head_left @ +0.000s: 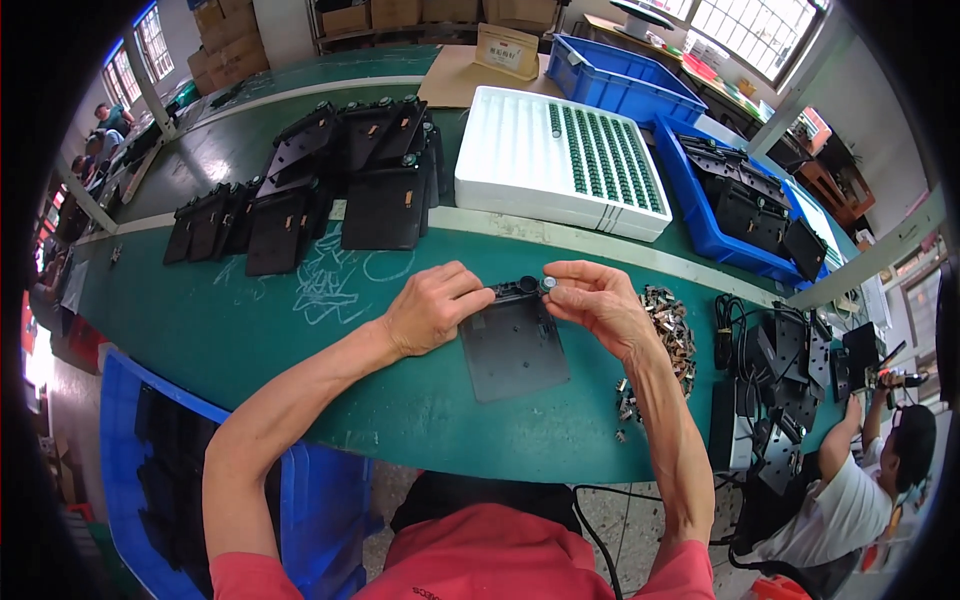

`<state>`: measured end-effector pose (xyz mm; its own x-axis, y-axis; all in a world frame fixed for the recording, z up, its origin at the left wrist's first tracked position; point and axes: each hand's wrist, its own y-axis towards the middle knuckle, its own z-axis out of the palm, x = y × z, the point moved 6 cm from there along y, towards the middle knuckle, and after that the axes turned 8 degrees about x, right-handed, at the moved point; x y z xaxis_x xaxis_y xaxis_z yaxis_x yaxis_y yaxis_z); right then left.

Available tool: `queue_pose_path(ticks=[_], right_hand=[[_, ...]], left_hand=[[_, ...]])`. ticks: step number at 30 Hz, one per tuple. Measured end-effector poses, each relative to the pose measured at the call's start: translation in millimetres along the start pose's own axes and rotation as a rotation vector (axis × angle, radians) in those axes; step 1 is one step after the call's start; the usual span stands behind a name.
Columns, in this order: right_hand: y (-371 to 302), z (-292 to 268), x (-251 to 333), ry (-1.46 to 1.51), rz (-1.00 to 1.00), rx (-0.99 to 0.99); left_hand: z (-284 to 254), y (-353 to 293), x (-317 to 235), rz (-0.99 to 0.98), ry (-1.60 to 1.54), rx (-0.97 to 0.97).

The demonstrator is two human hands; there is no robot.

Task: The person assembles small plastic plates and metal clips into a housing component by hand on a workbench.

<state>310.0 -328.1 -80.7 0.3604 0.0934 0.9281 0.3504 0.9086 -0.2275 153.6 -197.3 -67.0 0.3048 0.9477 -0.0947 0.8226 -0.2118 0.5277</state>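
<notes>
A flat black plate (515, 350) lies on the green table in front of me, with a raised black bar and a round socket along its far edge. My left hand (436, 308) is closed at its far left corner, fingers curled and thumb on the bar. Between thumb and forefinger, my right hand (602, 305) pinches a small round silvery-green part (549, 284) just right of the socket. Whether that part touches the plate I cannot tell. Close to my right wrist lies a pile of small metal pieces (675, 330).
Stacked black plates (383, 205) stand at the far left. A white foam tray (520, 190) holds rows of green round parts. Blue bins (330, 510) (715, 225) stand lower left and right. Black brackets and cables (790, 360) lie on the right, near another person (850, 490).
</notes>
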Motion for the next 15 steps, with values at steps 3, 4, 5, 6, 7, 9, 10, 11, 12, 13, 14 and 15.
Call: queue_pose_path(ticks=[3, 4, 5, 6, 7, 9, 10, 11, 12, 13, 14, 15], right_hand=[[-4.1, 2.3, -2.4, -0.069, -0.035, -0.008], [-5.0, 2.9, -4.1, -0.068, -0.033, -0.008], [-6.2, 2.6, -3.6, -0.126, -0.056, -0.026], [-6.8, 3.1, -3.7, -0.182, -0.078, -0.042], [-7.6, 4.6, -5.6, -0.18, -0.076, -0.039], [-10.5, 6.9, -2.8, -0.309, -0.147, -0.061], [-10.7, 7.9, -4.7, -0.308, -0.145, -0.061], [-11.1, 7.8, -5.0, -0.372, -0.16, -0.092], [-11.6, 7.5, -4.7, -0.435, -0.175, -0.124], [-11.9, 8.4, -4.9, -0.433, -0.173, -0.123], [-13.4, 9.9, -0.8, -0.561, -0.202, -0.15], [-14.8, 10.7, 2.8, -0.689, -0.231, -0.177]], left_hand=[[0.5, -0.6, 0.2, 0.002, -0.004, 0.001], [0.8, -0.6, 0.4, 0.002, -0.009, 0.002], [1.4, -0.2, 0.6, 0.001, -0.01, 0.003], [1.9, -0.4, 0.5, 0.005, -0.02, 0.006], [2.3, -0.8, 0.4, 0.009, -0.03, 0.008], [1.6, -0.6, -0.2, 0.014, -0.035, 0.019], [1.7, -0.3, -0.8, 0.022, -0.04, 0.028], [1.9, -0.3, -0.5, 0.02, -0.041, 0.029], [2.2, -0.5, -0.4, 0.027, -0.045, 0.034], [2.2, -0.6, -0.5, 0.034, -0.05, 0.039], [1.8, -0.4, -0.5, 0.033, -0.051, 0.041], [0.6, 1.2, -1.4, 0.036, -0.055, 0.04]])
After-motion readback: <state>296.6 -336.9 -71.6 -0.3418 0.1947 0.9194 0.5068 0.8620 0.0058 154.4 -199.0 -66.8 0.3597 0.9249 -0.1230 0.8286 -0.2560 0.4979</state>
